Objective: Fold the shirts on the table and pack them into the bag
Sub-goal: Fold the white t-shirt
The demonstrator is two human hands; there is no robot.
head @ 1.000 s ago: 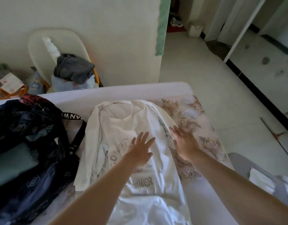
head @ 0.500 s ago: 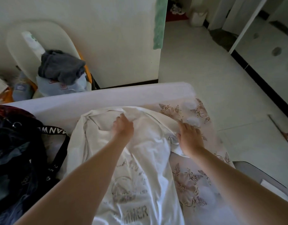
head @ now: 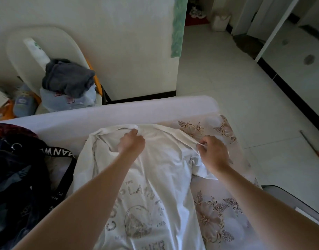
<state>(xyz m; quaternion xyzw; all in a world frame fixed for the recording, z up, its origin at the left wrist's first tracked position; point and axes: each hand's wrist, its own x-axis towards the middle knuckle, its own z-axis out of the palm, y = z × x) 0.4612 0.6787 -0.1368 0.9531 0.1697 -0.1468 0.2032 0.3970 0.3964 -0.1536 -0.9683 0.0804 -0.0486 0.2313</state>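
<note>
A white printed shirt [head: 155, 192] lies face up on the flower-patterned table [head: 218, 210], collar at the far end. My left hand [head: 131, 143] pinches the fabric at the collar. My right hand [head: 213, 152] grips the shirt's right shoulder edge, lifting it a little off the table. The dark bag [head: 16, 177] with a lettered black strap sits open at the left edge of the table, touching the shirt's left sleeve.
Behind the table, a white chair [head: 47, 56] holds a grey garment [head: 68, 76] and plastic bags. A wall corner with a green towel [head: 176, 27] stands beyond. Tiled floor [head: 236, 78] lies to the right, with a grey seat edge [head: 290, 201] near my right arm.
Both hands moved from lying flat on the shirt's chest up to the collar and right shoulder, and now pinch the fabric. The camera has leaned in closer.
</note>
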